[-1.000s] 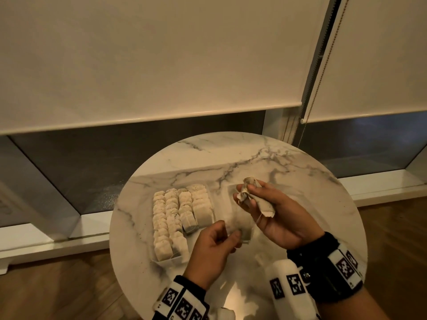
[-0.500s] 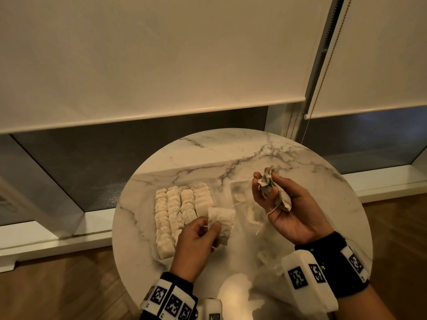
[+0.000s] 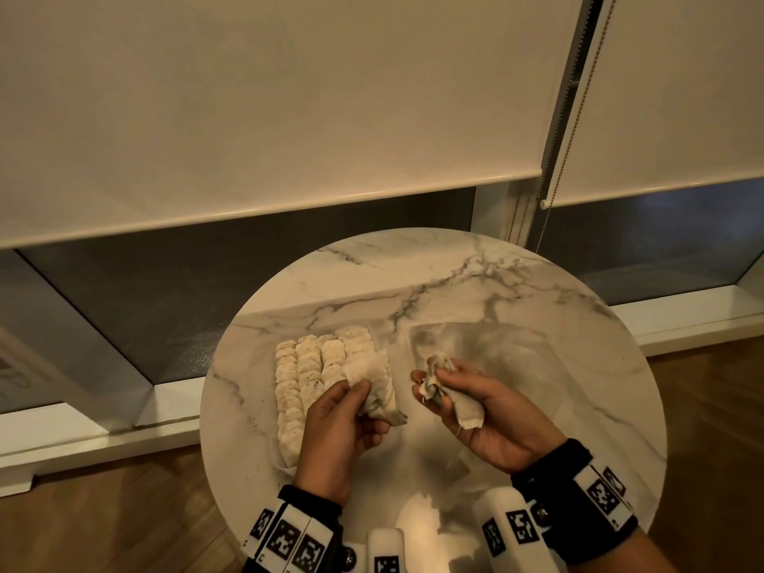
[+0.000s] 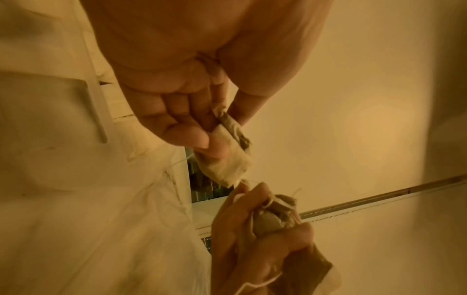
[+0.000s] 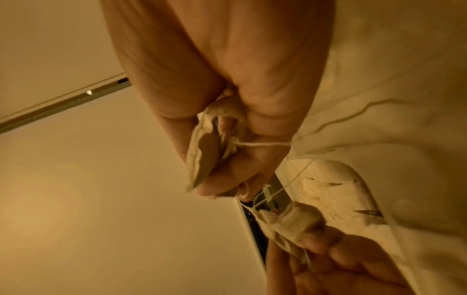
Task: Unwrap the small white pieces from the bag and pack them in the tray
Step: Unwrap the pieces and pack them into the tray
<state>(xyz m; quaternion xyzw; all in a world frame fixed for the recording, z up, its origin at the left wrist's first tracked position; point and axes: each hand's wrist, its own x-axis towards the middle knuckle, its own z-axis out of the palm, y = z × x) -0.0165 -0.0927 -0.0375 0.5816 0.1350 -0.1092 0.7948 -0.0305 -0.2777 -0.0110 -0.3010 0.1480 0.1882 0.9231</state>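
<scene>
A clear tray (image 3: 286, 468) on the left of the round marble table (image 3: 578, 390) holds rows of small white pieces (image 3: 308, 366). My left hand (image 3: 359, 392) pinches one white piece (image 3: 374, 376) over the tray's right edge; the left wrist view shows that piece (image 4: 225, 159) between thumb and fingers (image 4: 187, 131). My right hand (image 3: 434, 386) grips a crumpled bundle of wrappers (image 3: 438, 368) and another white piece (image 3: 468, 412), palm up beside the tray. In the right wrist view a thin thread (image 5: 262, 144) runs from the bundle (image 5: 204, 155) toward the left hand's piece (image 5: 290, 221).
A flat clear plastic bag (image 3: 483, 345) lies on the table behind my right hand. More clear plastic (image 3: 430, 514) lies at the table's near edge. Roller blinds (image 3: 289, 117) and a window sill (image 3: 682, 324) stand just beyond the table. The floor (image 3: 103, 523) is wood.
My left hand left the plastic bag, took up a white piece and carried it to the tray's right edge. My right hand came down and leftward with its bundle.
</scene>
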